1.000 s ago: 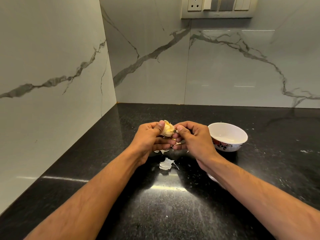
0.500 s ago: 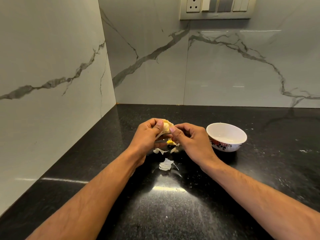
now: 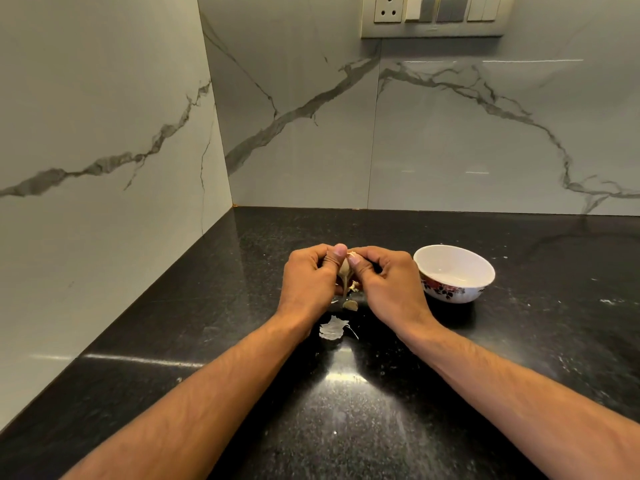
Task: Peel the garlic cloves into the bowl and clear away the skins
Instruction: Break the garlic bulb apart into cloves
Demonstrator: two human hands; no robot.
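Both hands meet above the black counter [image 3: 381, 410] around a piece of garlic [image 3: 345, 269]. My left hand [image 3: 310, 278] grips it with the thumb on top, and my right hand [image 3: 384, 278] pinches it from the other side. A strip of skin hangs down between the thumbs. A loose clove [image 3: 350, 305] lies on the counter just under the hands. A white papery skin [image 3: 333, 328] lies nearer to me. The white bowl [image 3: 453, 271] with a red and black flower pattern stands to the right of my right hand, and its inside looks bare.
Marble-look walls close the counter at the back and on the left, forming a corner. A socket and switch panel [image 3: 433, 15] sits high on the back wall. Small white flecks [image 3: 609, 301] dot the counter at the right.
The hands have drawn close together on the garlic, and a strip of skin now hangs from it. A clove that showed under the hands lies on the counter.
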